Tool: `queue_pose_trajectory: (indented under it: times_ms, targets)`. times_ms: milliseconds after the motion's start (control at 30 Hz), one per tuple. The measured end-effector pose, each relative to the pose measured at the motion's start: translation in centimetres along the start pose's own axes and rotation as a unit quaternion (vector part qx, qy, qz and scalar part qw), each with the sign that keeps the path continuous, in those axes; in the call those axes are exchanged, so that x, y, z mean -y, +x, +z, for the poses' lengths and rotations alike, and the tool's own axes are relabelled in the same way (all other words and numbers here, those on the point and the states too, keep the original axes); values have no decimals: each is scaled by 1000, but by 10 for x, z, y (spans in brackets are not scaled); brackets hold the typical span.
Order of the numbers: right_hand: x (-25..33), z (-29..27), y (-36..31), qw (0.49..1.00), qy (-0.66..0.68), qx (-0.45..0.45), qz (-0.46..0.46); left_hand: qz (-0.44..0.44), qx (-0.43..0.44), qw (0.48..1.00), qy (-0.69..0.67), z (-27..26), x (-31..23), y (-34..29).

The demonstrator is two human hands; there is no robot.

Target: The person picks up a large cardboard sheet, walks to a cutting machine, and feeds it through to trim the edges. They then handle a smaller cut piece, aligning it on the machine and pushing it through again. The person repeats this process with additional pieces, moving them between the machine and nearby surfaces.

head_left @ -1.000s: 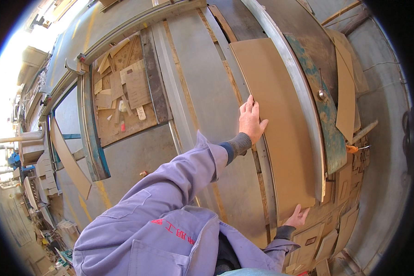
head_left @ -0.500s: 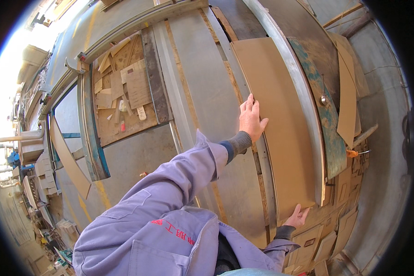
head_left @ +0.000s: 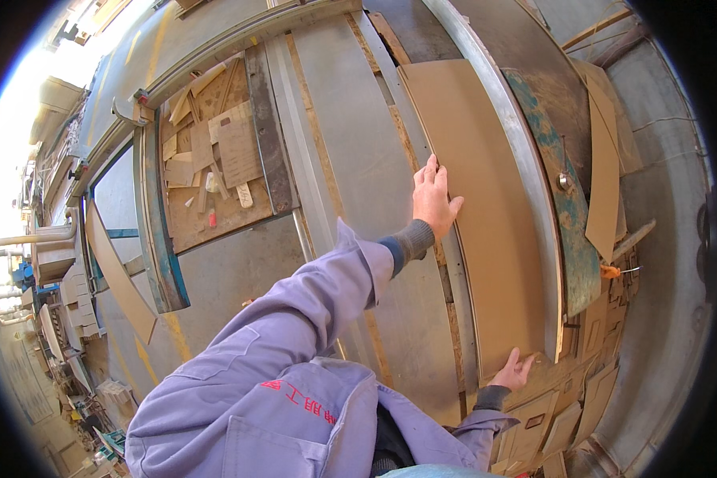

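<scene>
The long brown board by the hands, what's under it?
Beside the long brown board, a grey metal tabletop shows, so that likely continues underneath. Whatever is directly beneath is hidden, because the board covers it.

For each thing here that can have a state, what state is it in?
Brown board: flat, lengthwise beside the metal fence
Left hand: open, at the board's left edge
Right hand: at the board's near end, fingers apart
Wood offcuts: loosely scattered
Left jacket cuff: flared open
Teal-painted panel: paint patchy, worn
Orange-handled tool: beside the panel's near corner
</scene>
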State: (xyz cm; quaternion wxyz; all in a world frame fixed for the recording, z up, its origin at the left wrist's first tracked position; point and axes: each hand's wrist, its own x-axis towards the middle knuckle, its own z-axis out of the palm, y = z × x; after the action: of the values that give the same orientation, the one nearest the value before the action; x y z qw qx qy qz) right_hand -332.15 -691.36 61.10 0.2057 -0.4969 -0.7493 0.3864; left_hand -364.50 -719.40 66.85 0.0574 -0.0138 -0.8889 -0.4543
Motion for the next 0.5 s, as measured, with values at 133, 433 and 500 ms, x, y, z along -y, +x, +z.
queue_pose_trajectory:
  times_ms: [133, 433, 500]
  targets:
    - [-3, 8, 5, 1000, 19, 7, -21, 2, -9, 1000, 1, -2, 2, 6]
    - [-9, 24, 13, 995, 55, -7, -79, -2, -4, 1000, 10, 0, 8, 22]
    - [-6, 26, 14, 992, 77, 8, -103, 12, -8, 1000, -3, 0, 5, 14]
